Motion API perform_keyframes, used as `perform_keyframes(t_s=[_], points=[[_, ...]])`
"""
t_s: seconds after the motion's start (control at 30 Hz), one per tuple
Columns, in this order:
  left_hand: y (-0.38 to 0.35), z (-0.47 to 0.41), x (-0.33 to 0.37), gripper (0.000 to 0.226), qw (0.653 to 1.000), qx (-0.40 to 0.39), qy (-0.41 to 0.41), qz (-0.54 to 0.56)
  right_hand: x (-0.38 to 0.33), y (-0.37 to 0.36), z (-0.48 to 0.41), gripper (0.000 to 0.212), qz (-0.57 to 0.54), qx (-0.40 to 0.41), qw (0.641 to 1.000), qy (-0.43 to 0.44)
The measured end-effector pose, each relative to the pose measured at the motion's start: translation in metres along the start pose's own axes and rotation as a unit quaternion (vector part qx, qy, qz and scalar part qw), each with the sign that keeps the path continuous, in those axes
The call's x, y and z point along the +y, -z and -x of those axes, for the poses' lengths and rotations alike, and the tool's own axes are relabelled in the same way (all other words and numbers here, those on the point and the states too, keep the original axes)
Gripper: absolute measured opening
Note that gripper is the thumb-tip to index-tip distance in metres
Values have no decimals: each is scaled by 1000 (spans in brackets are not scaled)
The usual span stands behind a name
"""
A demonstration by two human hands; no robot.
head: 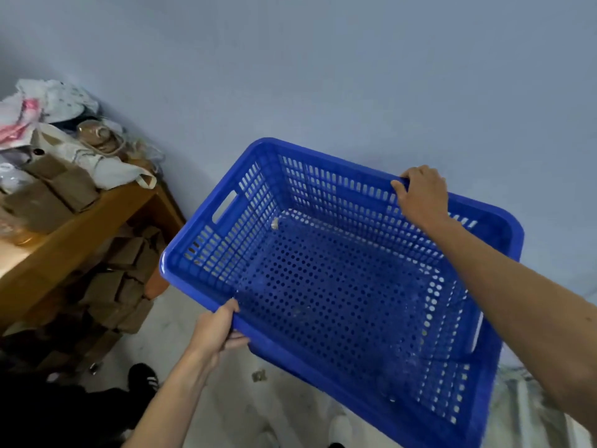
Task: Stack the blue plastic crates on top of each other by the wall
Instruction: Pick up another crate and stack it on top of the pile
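Note:
A blue plastic crate (326, 286) with perforated walls and floor fills the middle of the view, held up in the air and tilted, close to the pale wall (323, 76). My left hand (216, 331) grips its near rim at the lower left. On the far rim at the upper right, my right hand (423, 195) is closed over the edge. The crate is empty apart from dust. No other blue crate shows in the view.
A wooden table (80, 234) at the left carries bags, cloth and brown boxes (48, 192). More brown boxes (119, 286) are piled under it. The floor (193, 318) is pale and marked. A black shoe (143, 378) shows near the bottom left.

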State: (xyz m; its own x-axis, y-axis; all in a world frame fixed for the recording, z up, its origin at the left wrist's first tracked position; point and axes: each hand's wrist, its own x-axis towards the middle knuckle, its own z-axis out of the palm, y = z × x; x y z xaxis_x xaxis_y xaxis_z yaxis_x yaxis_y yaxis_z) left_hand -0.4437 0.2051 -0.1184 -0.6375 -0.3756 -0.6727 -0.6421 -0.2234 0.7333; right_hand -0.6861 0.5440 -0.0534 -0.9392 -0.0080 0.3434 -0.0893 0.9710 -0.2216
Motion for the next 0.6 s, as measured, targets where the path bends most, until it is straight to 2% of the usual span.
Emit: perform_keyframes(t_s=[0.23, 0.37, 0.6], points=[[-33, -13, 5, 13, 999, 26, 18, 16, 16, -41, -40, 40, -2, -54, 998, -7], [-47, -13, -2, 31, 998, 20, 51, 27, 28, -55, -47, 40, -4, -78, 997, -6], [-68, -13, -6, 24, 998, 7, 64, -7, 52, -74, -52, 37, 56, -130, 990, 2]])
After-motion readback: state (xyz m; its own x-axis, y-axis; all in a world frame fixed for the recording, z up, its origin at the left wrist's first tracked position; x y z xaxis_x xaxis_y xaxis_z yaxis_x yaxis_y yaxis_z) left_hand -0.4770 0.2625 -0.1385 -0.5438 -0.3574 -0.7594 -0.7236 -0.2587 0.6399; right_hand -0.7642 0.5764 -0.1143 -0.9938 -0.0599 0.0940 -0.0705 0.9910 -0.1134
